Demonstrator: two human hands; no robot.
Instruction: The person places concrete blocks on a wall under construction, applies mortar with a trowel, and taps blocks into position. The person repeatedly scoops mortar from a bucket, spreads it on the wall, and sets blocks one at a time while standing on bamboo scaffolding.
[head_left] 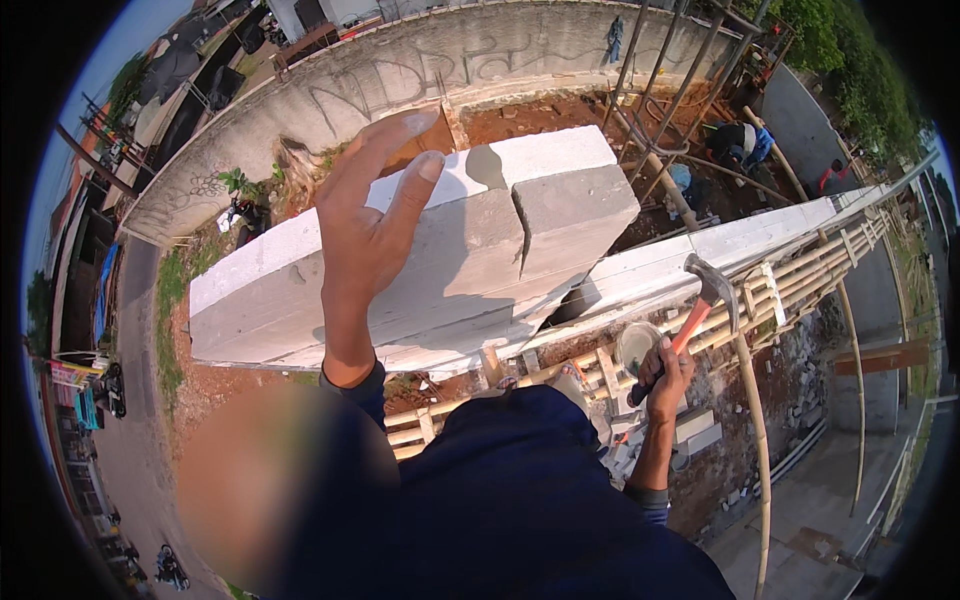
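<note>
My left hand (362, 235) is raised over the pale block wall (430, 265), its thumb and fingers apart and nothing in them. Shadows fall across the wall's side. A dark, uneven vertical joint (521, 225) separates the end block (575, 210) from the one beside it. Off to the right, my right hand (668, 380) is closed around the handle of a claw hammer (712, 285). The handle is orange-red and black, and the metal head points up and away from me, apart from the blocks. A round grey bucket (637, 346) sits just beyond that hand.
Bamboo scaffolding (800, 290) runs along the wall toward the far right, with an upright pole (752, 430) near my right arm. Loose blocks (697, 432) and rubble lie below. Other people (738, 145) bend over at the far right. A road (140, 430) passes on the left.
</note>
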